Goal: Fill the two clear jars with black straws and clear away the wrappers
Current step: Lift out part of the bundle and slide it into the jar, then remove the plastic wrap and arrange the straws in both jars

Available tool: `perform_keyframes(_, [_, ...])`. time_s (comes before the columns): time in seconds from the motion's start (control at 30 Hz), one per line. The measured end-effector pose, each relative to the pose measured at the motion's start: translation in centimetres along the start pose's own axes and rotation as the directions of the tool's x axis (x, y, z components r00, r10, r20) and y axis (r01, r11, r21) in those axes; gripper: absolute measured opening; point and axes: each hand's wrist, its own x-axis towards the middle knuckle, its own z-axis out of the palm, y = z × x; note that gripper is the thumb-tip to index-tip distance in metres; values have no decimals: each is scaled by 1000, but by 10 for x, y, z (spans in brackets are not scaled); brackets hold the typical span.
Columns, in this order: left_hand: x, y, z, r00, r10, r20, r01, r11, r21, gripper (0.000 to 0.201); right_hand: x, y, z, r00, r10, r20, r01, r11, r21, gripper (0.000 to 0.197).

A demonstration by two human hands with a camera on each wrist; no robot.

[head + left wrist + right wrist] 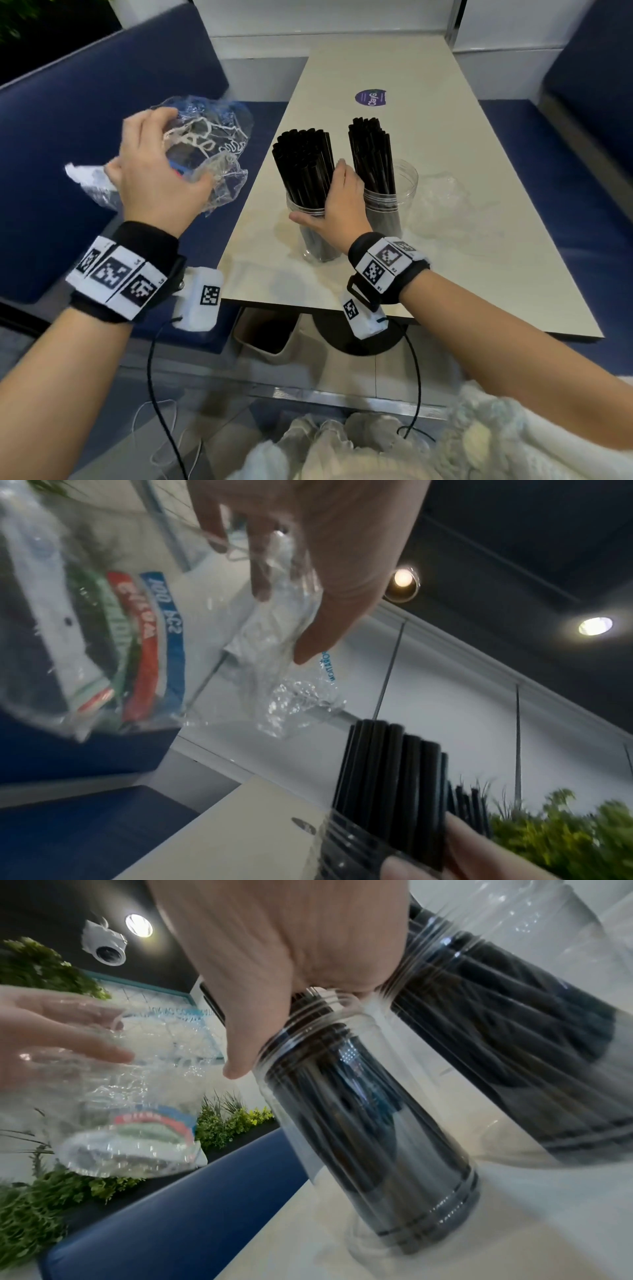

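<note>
The left hand [156, 171] grips a crumpled wrapper [209, 137] beside the worktop [445, 144]. The right hand [337, 202] clasps the near jar [317, 240] of straws [303, 161].

Both jars stuffed with straws

Right hand [337, 202] grips near jar [310, 222]; left hand [154, 171] holds wrapper [209, 137] left of it.
</note>
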Motion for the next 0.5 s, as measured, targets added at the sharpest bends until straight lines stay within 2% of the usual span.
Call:
perform_keyframes(0.13, [-16, 5, -23, 993, -113, -23, 103, 963, -250, 69, -20, -5, -16, 999, -29, 16, 27, 994, 104, 117])
perform_keyframes(0.23, [-26, 17, -41, 966, -248, 70, 253, 861, -440, 66, -41, -4, -36, 990, -111, 88, 79, 948, 307, 122])
perform_keyframes(0.3, [-32, 34, -50, 943, -298, 147, 331, 802, -498, 65, -56, -1, -50, 965, -198, 169, 97, 876, 472, 120])
perform_keyframes(0.37, [-34, 52, -48, 922, -279, 270, 388, 702, -598, 67, -70, 0, -63, 946, -264, 190, 98, 788, 608, 111])
perform_keyframes(0.4, [-34, 61, -44, 909, -232, 348, 410, 649, -640, 65, -76, 1, -68, 948, -271, 164, 98, 743, 662, 104])
perform_keyframes(0.47, [-37, 85, -34, 858, -140, 493, 474, 585, -658, 56, -85, 4, -78, 970, -239, 44, 129, 660, 740, 86])
perform_keyframes(0.5, [-39, 100, -28, 828, -121, 547, 516, 543, -662, 46, -88, 7, -83, 980, -199, -24, 148, 635, 758, 78])
